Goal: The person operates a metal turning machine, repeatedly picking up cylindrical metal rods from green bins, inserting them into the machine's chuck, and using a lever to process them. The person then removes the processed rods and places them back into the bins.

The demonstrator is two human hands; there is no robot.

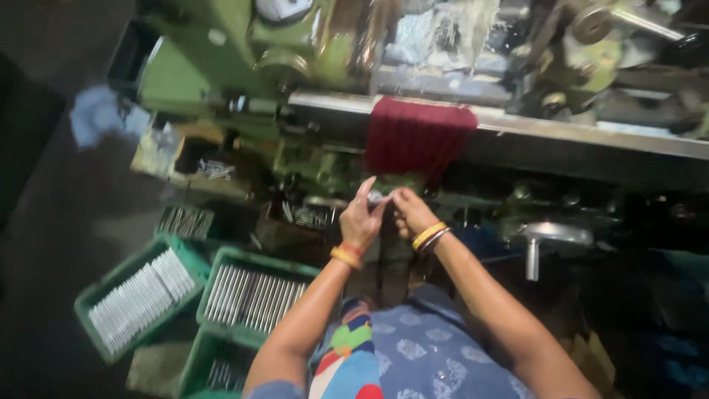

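Observation:
My left hand (360, 216) and my right hand (410, 211) meet in front of me, fingertips pinched together on a small pale scrap (377, 197), perhaps paper or cloth. Both wrists wear orange and yellow bangles. The hands hover just below a dark red cloth (418, 137) draped over the rail of a green machine (221, 59). What the scrap is exactly stays too blurred to tell.
Green plastic crates (140, 295) of several shiny metal rods sit low at the left, another crate (255, 295) beside it. A round metal handwheel with a handle (550, 236) juts out at the right. A steel rail (591, 133) runs across the machine.

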